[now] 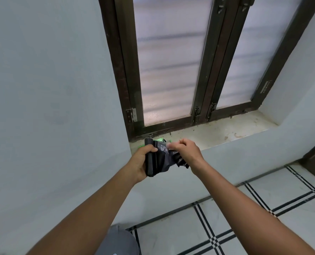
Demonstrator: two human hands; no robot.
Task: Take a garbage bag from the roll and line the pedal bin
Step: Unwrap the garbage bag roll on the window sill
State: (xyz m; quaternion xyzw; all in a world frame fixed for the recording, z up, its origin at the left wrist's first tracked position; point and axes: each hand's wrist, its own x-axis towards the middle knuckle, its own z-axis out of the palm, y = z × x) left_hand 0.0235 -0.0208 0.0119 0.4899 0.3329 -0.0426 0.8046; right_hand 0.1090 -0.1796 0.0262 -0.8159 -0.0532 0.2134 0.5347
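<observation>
Looming over everything was the window (173,67) w/ its dusty sill (226,129); down at bottom edge a grey rounded lid, prob the pedal bin (119,240), stood on the tiled floor. Above the sill's left end, left hand (140,162) was wrapped round the black bag roll (150,162), upright. Right hand (186,151) was closed, pinching the loose garbage bag (166,153) end. Risk: a crooked pull could rip the film off the perforation, or the roll could slip.

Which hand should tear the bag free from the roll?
Right. The right hand already pinches the unrolled garbage bag, while the left hand is wrapped around the roll, anchoring it.
</observation>
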